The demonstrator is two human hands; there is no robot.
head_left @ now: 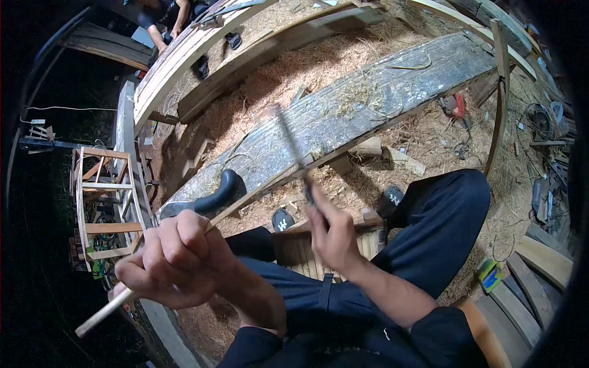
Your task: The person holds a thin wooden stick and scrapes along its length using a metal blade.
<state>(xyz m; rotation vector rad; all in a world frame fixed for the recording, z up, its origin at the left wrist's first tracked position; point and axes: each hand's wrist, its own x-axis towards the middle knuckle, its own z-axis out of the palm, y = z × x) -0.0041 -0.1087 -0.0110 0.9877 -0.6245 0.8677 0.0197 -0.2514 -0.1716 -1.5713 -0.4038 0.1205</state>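
My left hand (178, 260) is wrapped in a fist around a thin wooden rod (101, 314), which slants from the lower left up across the bench. In my right hand (336, 239) is a long, narrow knife-like tool (291, 140); motion blurs it, so its exact kind is unclear. The tool points up and crosses over the far part of the rod; whether they touch I cannot tell. Beyond my left fist, a black curved handle (222, 191) rests at the near left end of the worn plank bench (374, 92). Curled, pale shavings (362, 98) lie on that bench.
Sawdust and shavings cover the ground around the bench. A red power tool (454, 106) sits beyond its right side. Curved timbers (270, 58) arch along the back, where another person (162, 24) works. A wooden frame (110, 196) stands left; planks (521, 294) are at right.
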